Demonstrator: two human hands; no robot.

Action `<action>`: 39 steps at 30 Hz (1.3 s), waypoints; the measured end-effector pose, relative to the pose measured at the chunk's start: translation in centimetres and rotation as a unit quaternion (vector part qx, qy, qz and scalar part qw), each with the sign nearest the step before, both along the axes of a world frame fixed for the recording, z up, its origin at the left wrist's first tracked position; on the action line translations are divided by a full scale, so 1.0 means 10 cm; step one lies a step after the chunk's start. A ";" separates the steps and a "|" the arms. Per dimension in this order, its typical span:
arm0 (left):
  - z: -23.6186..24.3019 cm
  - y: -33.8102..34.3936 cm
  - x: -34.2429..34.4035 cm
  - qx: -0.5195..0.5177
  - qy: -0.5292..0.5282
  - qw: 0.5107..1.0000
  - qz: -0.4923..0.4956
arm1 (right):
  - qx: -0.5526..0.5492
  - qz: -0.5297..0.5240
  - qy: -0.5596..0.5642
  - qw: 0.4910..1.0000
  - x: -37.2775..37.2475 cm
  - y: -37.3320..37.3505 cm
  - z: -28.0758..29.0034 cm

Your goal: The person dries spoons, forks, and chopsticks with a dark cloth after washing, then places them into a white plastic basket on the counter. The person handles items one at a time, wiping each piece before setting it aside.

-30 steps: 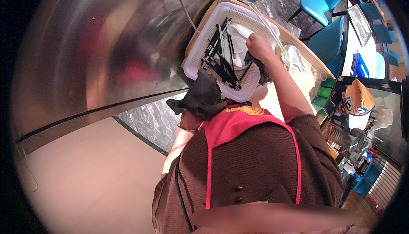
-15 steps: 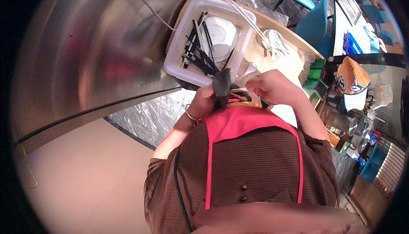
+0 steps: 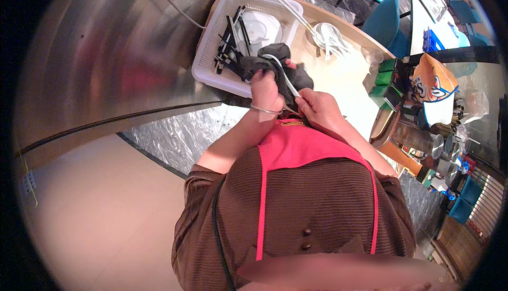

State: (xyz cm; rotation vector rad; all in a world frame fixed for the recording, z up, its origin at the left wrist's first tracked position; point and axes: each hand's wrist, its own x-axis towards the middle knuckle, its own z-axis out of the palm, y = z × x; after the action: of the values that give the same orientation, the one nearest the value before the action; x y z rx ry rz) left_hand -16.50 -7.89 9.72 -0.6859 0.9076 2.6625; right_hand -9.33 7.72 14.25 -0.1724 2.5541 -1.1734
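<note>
My left hand (image 3: 266, 91) is closed round a dark cloth (image 3: 300, 77) at the near edge of a white perforated basket (image 3: 205, 52). A long white spoon (image 3: 290, 85) runs through the cloth, its far end partly covered by the folds. With its fingers pinched on the spoon's near end, my right hand (image 3: 320, 108) sits just right of the left one. White plates (image 3: 260, 25) lie in the basket. Black chopsticks (image 3: 227, 48) are heaped loosely at its left side. Several white spoons (image 3: 328, 38) rest in a pile on the counter to the basket's right.
A pair of long light sticks (image 3: 288, 6) leans over the basket's far right corner. Clear glasses (image 3: 373, 56) and green boxes (image 3: 387, 78) stand at the counter's right end, near an orange paper bag (image 3: 435, 83). A shiny metal panel (image 3: 116, 52) rises on the left.
Both hands have moved forward, away from my body. The cloth, earlier hanging from my left hand, is now wrapped about the white spoon, and my right hand has moved down along it.
</note>
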 end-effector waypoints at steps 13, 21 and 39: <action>-0.41 0.16 0.47 -0.284 0.176 0.917 -0.218 | -0.109 -0.097 0.008 0.989 0.20 0.61 -0.03; -0.11 0.09 0.62 -0.239 0.144 0.899 -0.337 | -0.370 -0.389 0.011 0.843 0.03 0.95 -0.14; -0.36 0.14 0.70 -0.513 0.424 0.583 -0.466 | 0.060 0.157 0.127 0.978 -0.05 1.11 -0.17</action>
State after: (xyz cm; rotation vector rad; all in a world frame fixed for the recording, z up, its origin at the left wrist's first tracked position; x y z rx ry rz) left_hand -9.53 -6.52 6.09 0.9059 2.2140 1.1340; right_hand -9.82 18.78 12.54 -0.7109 2.6709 -0.9250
